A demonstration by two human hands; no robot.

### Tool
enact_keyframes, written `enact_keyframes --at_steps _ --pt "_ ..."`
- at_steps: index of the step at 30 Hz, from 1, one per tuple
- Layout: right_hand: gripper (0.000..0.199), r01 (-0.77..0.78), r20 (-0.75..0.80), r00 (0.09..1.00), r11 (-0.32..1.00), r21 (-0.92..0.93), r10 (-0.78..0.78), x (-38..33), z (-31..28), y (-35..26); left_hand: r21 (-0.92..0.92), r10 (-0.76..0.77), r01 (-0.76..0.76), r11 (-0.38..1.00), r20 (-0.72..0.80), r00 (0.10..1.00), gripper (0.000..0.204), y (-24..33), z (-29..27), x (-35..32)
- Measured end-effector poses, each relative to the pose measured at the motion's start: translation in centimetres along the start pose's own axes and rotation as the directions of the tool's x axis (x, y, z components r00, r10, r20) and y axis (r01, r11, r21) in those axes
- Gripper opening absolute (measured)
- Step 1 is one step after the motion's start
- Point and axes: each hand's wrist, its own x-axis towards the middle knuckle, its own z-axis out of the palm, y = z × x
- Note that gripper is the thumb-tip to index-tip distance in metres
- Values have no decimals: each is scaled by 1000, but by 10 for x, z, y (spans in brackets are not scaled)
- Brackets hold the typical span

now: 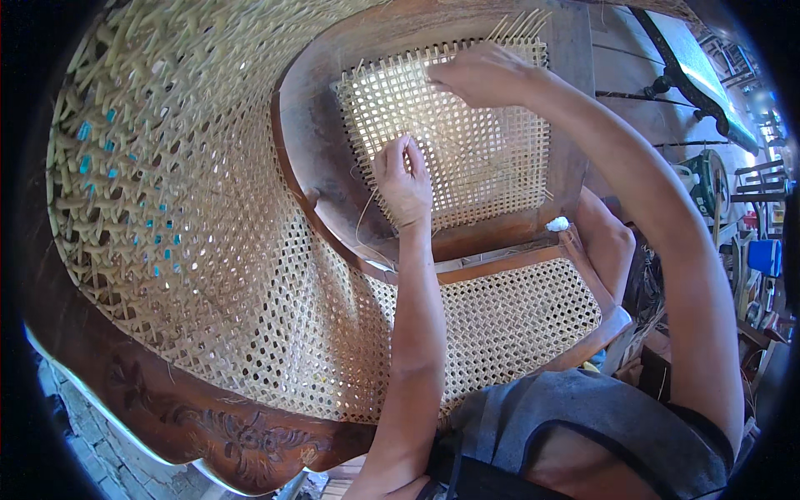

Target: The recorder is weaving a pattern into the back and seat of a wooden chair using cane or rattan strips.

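A square panel of woven cane [467, 179] fills an opening in a wooden frame. My left hand [404, 179] is over the panel's left part, its thumb and fingertips pinched together at the weave. Beside that wrist, a thin loose cane strand [360, 229] curves down from the panel's left edge. Reaching across from the right, my right hand [487, 75] is closed above the panel's upper part, fingers pointing left. Whatever lies between the fingertips of either hand is too fine to make out. Loose cane ends [521, 27] stick up along the top edge.
A large curved cane back [208, 208] with a carved wooden rim [242, 433] rises on the left. Nearer me lies another cane panel [517, 321]. A white wad [557, 224] sits at the frame's corner. At far right are a blue container [764, 257] and stools [760, 182].
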Motion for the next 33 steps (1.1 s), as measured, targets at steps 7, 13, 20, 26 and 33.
enact_keyframes --at_steps 7,13,20,26,33 --pt "9 -77 -241 967 997 28 82 -30 -9 58 -24 -45 44 999 -31 999 16 14 7 -4" --pt "24 1 -290 951 937 349 107 -56 -29 4 -134 132 -147 980 -112 985 23 41 5 44" --pt "26 -105 -56 833 258 961 550 -54 -31 -28 -660 -205 158 734 6 979 19 41 -11 49" --pt "18 -319 143 948 873 370 286 -21 22 -26 -521 -361 313 794 11 933 15 22 -11 30" --pt "16 -288 32 957 942 170 287 -9 -2 -61 -439 -397 352 827 -11 918 14 6 -7 20"
